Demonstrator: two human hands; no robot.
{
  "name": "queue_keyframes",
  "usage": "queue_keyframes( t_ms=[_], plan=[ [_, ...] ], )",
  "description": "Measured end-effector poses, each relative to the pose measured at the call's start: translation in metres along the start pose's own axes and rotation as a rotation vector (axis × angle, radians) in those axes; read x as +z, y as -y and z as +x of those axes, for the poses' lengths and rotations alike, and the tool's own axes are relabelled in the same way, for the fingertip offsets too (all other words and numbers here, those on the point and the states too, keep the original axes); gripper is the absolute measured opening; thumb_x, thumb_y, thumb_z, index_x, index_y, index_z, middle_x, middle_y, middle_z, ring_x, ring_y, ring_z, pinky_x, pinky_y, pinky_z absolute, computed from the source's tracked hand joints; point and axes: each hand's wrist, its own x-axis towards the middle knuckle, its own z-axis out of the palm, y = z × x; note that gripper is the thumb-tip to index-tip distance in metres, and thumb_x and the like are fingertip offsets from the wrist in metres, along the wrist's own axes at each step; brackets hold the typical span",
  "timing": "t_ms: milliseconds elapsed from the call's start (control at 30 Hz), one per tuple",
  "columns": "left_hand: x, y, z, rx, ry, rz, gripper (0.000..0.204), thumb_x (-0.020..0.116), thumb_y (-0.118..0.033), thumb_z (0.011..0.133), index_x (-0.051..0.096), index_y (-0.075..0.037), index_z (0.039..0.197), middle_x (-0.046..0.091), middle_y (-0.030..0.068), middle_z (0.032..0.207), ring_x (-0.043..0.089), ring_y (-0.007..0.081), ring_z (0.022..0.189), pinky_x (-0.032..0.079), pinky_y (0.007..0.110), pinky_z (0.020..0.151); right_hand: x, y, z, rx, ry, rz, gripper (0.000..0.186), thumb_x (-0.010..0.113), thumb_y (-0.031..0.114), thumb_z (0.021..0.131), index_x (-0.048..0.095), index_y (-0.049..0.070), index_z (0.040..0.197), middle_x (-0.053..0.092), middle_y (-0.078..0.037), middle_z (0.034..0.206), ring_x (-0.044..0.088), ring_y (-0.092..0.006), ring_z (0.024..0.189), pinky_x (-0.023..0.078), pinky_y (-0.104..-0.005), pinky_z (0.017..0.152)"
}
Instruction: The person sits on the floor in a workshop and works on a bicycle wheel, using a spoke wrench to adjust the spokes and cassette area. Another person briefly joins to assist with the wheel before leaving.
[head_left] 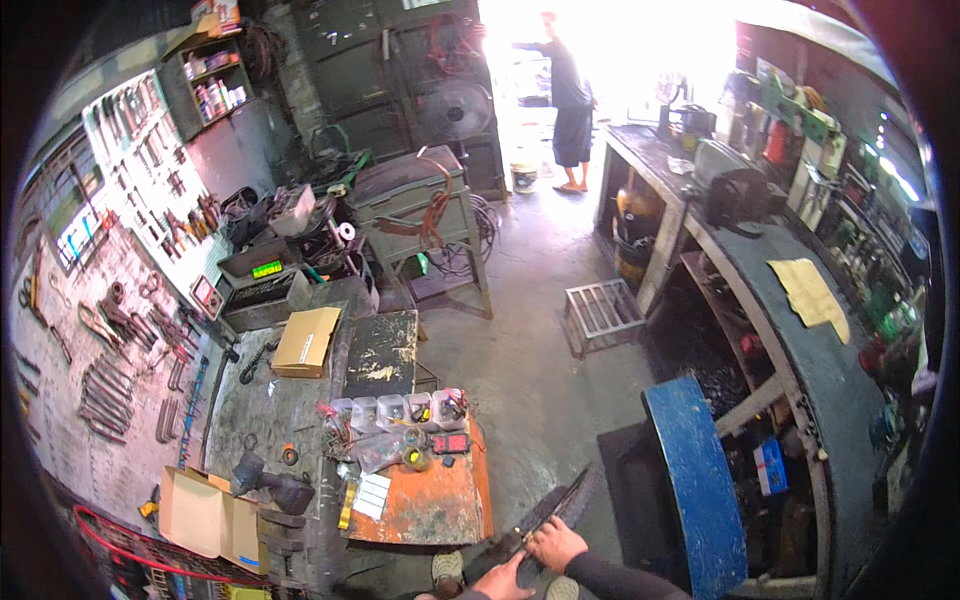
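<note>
At the bottom middle, between my shoes, a long dark object runs diagonally from my hands up toward the right, with a small brass-coloured part near my fingers. My right hand is curled closed on it. My left hand, lower and to the left at the picture's edge, is closed on its lower part. I cannot make out what the object is.
An orange worktop holds clear bins and small parts. A blue board lies right of my hands. A metal stool stands ahead, dark benches line the right, and a person stands in the bright doorway.
</note>
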Motion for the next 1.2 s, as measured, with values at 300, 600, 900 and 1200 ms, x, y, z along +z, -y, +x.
queue_keyframes(
  t_ms=[300, 600, 900, 1200],
  plan=[
    [0.004, 0.059, 0.047, 0.213, -0.347, -0.196, 0.09, 0.085, -0.023, 0.079, 0.046, 0.006, 0.155, 0.063, 0.0336, 0.139, 0.063, 0.0464, 0.132, 0.05, 0.047, 0.114, -0.005, -0.039, 0.052, 0.027, -0.356, 0.142, 0.03, 0.06, 0.023, 0.099, 0.071, 0.014, 0.125, 0.064, -0.016, 0.123, 0.054, -0.0387, 0.138, 0.041, -0.0534, 0.119],
    [-0.025, 0.041, 0.068, 0.337, -0.176, -0.298, 0.113, 0.086, -0.048, 0.088, 0.024, 0.003, 0.168, 0.054, 0.0343, 0.153, 0.059, 0.0386, 0.143, 0.045, 0.043, 0.119, 0.0, -0.046, 0.036, 0.086, -0.539, 0.117, 0.05, 0.073, 0.007, 0.083, 0.068, 0.01, 0.132, 0.062, -0.019, 0.139, 0.051, -0.0433, 0.142, 0.041, -0.0531, 0.12],
    [0.03, 0.056, 0.034, 0.409, -0.268, -0.309, 0.105, 0.086, -0.04, 0.088, 0.029, 0.001, 0.167, 0.06, 0.0317, 0.15, 0.06, 0.0406, 0.141, 0.047, 0.045, 0.118, 0.037, 0.043, -0.028, 0.438, -0.527, 0.116, 0.068, 0.066, 0.009, 0.09, 0.047, -0.009, 0.152, 0.06, -0.038, 0.138, 0.072, -0.0455, 0.11, 0.061, -0.0483, 0.095],
    [0.03, 0.091, 0.001, 0.487, -0.493, -0.309, 0.103, 0.086, -0.025, 0.087, 0.028, 0.006, 0.166, 0.066, 0.0275, 0.142, 0.07, 0.0322, 0.123, 0.053, 0.041, 0.109, -0.115, 0.146, -0.067, 0.317, -1.214, 0.396, 0.06, 0.066, 0.014, 0.101, 0.046, 0.004, 0.157, 0.074, -0.025, 0.096, 0.074, -0.0441, 0.091, 0.057, -0.0535, 0.083]
  ],
)
